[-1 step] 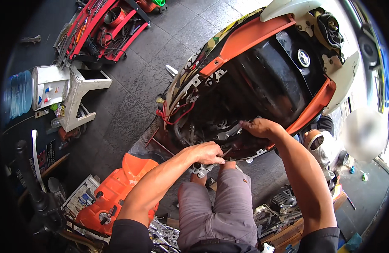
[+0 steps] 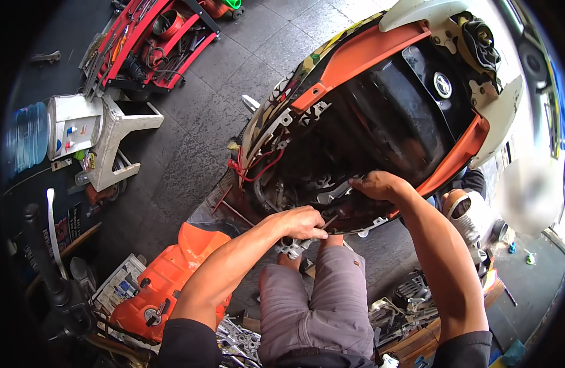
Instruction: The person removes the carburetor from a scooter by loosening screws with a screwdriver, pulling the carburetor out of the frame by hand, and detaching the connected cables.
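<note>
- Under the seat area of the scooter (image 2: 393, 116), where the body is open, both hands work close together at the lower edge of the frame.
- The left hand (image 2: 302, 222) is closed around a thin dark tool (image 2: 329, 222) — it looks like a screwdriver or a small wrench, but I cannot tell which. The tip points toward the right hand.
- The right hand (image 2: 380, 185) rests on the inner edge of the scooter body, fingers curled over a grey metal part (image 2: 331, 195). Whether it really grips this part or only steadies it, the picture does not show.
- The thing being worked on sits between the two hands, just above the person's knee (image 2: 331, 264), inside the open body near the red wires (image 2: 251, 168).
- How far the work is, as a judgement: the disassembly seems well advanced. An orange body panel (image 2: 172, 276) already lies on the floor to the left, and the black inner tub (image 2: 411, 104) and the wiring are exposed.
- What is left — the orange trim (image 2: 368, 52) and the white rear cover (image 2: 417, 12) are still mounted, and the fastener at the tool tip seems not yet out.
- Around: a red tool trolley (image 2: 153, 37) at the top left, a white plastic stool (image 2: 110, 135), and loose metal parts (image 2: 405, 306) on the floor at the right.
</note>
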Demonstrator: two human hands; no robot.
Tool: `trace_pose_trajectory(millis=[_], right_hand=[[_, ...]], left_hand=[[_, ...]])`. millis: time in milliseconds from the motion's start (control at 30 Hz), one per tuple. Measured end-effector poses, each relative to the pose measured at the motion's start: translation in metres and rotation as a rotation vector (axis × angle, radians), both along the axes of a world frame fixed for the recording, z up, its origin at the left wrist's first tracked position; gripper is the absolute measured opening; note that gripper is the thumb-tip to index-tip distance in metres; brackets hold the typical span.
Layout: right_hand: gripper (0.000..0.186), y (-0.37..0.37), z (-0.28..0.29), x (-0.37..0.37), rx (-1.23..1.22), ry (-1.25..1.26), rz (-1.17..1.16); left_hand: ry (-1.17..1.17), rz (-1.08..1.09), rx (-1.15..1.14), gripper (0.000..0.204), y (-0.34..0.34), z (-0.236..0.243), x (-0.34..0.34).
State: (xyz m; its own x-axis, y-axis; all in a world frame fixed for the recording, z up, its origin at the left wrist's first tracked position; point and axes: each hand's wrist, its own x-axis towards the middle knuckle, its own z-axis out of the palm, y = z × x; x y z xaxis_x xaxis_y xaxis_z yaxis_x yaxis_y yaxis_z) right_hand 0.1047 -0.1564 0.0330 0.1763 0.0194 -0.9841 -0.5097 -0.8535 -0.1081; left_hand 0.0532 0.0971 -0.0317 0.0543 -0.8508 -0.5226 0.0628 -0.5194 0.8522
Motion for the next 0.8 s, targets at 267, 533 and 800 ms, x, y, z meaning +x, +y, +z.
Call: trace_pose_trajectory(millis=[267, 533, 800], right_hand=[[0.060, -0.007, -0.014, -0.012, 0.214, -0.102, -0.056], [0.074, 0.005, -0.012, 0.003, 0.031, 0.028, 0.114], [0.077, 0.004, -0.013, 0.013, -0.041, 0.160, 0.129]], left_hand=[[-0.022, 0.001, -0.027, 0.038, 0.004, -0.002, -0.006], [-0.179, 0.089, -0.021, 0.040, 0.022, -0.015, -0.012], [-0.635, 0.379, 0.447, 0.073, 0.031, 0.051, -0.054]])
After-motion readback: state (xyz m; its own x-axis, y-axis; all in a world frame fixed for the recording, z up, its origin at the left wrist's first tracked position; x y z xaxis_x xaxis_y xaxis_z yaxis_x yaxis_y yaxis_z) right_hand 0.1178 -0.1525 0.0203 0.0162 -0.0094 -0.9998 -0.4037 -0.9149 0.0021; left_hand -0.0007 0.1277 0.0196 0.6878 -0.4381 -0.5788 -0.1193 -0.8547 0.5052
